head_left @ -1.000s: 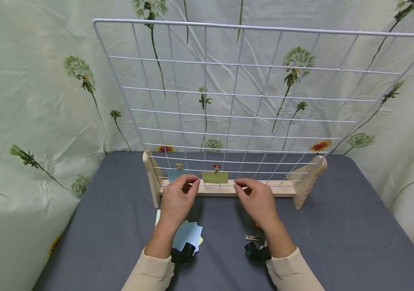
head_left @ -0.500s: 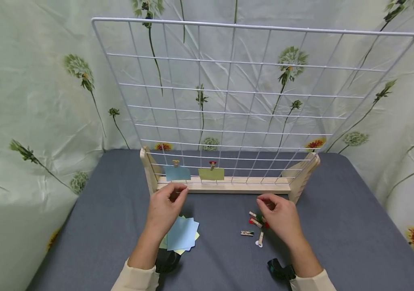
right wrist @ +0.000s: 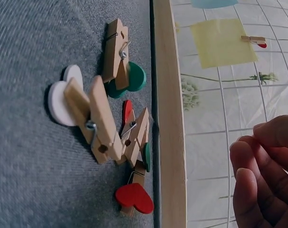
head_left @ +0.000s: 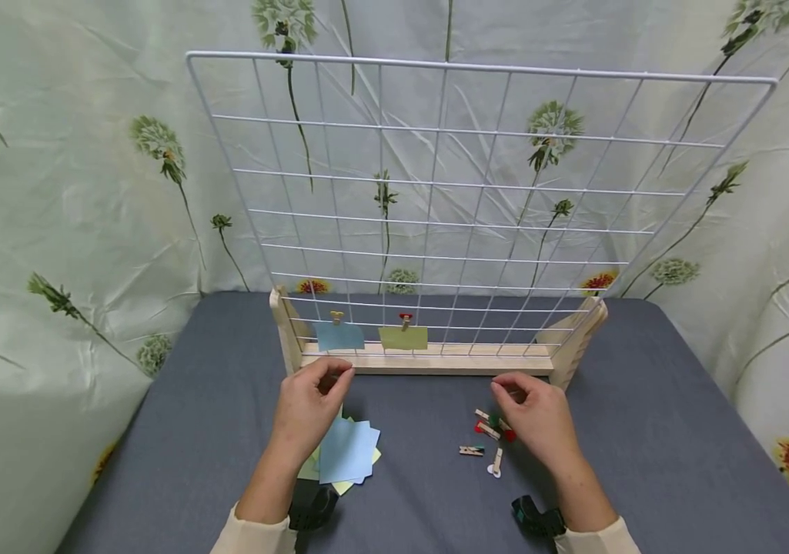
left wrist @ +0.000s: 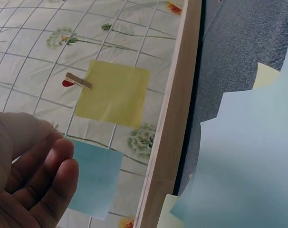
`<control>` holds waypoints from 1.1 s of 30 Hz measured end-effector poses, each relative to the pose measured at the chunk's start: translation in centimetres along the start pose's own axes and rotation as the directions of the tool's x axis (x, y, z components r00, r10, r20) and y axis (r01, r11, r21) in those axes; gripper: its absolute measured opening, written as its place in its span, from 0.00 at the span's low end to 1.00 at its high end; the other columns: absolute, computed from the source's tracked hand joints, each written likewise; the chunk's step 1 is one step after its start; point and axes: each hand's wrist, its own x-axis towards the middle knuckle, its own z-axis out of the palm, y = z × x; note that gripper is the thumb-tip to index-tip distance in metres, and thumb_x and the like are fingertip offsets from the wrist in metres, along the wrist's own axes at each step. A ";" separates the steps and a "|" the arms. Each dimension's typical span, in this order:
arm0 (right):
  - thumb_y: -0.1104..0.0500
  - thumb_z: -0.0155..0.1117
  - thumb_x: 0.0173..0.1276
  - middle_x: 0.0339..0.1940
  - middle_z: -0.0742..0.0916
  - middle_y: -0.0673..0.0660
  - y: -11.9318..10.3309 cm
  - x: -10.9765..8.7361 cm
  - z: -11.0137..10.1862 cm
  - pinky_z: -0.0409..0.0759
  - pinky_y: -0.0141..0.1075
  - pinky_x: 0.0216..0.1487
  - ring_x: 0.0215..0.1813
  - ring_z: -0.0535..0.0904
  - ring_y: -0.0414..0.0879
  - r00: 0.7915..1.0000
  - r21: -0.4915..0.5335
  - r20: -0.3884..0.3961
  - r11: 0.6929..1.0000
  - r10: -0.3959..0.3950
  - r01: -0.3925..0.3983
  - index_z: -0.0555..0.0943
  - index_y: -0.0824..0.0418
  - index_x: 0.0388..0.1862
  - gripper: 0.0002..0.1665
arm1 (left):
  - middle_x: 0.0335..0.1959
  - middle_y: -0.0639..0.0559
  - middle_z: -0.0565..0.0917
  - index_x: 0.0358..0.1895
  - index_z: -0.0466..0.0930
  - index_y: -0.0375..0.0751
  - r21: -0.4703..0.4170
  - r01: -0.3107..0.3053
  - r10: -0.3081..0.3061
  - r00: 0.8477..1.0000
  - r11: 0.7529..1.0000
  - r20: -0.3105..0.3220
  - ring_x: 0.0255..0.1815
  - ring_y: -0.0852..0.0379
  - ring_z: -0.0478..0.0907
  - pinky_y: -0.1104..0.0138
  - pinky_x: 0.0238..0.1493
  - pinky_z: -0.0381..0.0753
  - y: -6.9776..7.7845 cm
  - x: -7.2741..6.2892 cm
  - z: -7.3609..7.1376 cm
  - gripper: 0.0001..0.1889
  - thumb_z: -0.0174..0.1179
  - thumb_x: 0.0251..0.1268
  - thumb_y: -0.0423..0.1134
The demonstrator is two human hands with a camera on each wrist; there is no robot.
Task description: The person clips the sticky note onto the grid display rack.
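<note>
A yellow-green paper note [head_left: 403, 338] hangs on the white wire grid [head_left: 446, 65], pinned by a red-heart clothespin [left wrist: 78, 80]. Beside it on the left hangs a blue note [head_left: 340, 336] under a clip with a yellow top [head_left: 336, 316]. My left hand [head_left: 307, 404] hovers below the blue note, fingers loosely curled and holding nothing. It overlaps part of that note in the left wrist view. To the right, my right hand [head_left: 536, 415] is raised just beyond a group of small wooden clothespins [right wrist: 103, 123], fingers loosely bent with nothing in them.
On the grey cloth [head_left: 422, 508], a stack of blue and yellow notes [head_left: 349, 454] lies by the left forearm. The loose clothespins carry red heart, green and white [right wrist: 63, 102] decorations. A wooden base [head_left: 449, 369] supports the grid, and flowered fabric hangs behind.
Both hands have drawn back from the grid and moved apart, the left to the left, the right to the right. The hanging notes and clothespins came into fuller view. They barely move in the last half second.
</note>
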 end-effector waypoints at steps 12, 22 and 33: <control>0.58 0.73 0.65 0.25 0.88 0.49 0.3 -0.6 -0.9 0.73 0.32 0.26 0.24 0.77 0.37 0.987 -0.073 0.144 0.995 0.077 -0.067 0.89 0.57 0.36 0.04 | 0.30 0.53 0.88 0.39 0.88 0.45 0.050 0.009 -0.012 0.998 0.999 0.059 0.27 0.64 0.78 0.72 0.28 0.77 -1.0 -1.3 -0.9 0.03 0.71 0.64 0.36; 0.54 0.75 0.63 0.20 0.82 0.45 0.0 -1.2 -1.7 0.68 0.34 0.27 0.23 0.72 0.39 0.941 -0.170 0.309 0.981 0.141 -0.091 0.84 0.53 0.27 0.08 | 0.30 0.57 0.86 0.36 0.88 0.48 0.118 0.037 -0.057 0.984 0.992 0.171 0.28 0.65 0.78 0.70 0.31 0.79 -2.4 -3.5 -2.2 0.03 0.72 0.62 0.36; 0.53 0.76 0.61 0.18 0.78 0.46 -0.1 -1.3 -2.1 0.64 0.36 0.27 0.22 0.70 0.41 0.910 -0.236 0.392 0.971 0.139 -0.047 0.80 0.52 0.22 0.14 | 0.34 0.57 0.86 0.40 0.87 0.46 0.201 0.027 -0.076 0.968 0.979 0.237 0.30 0.63 0.80 0.68 0.34 0.81 -3.2 -4.7 -2.2 0.07 0.74 0.59 0.37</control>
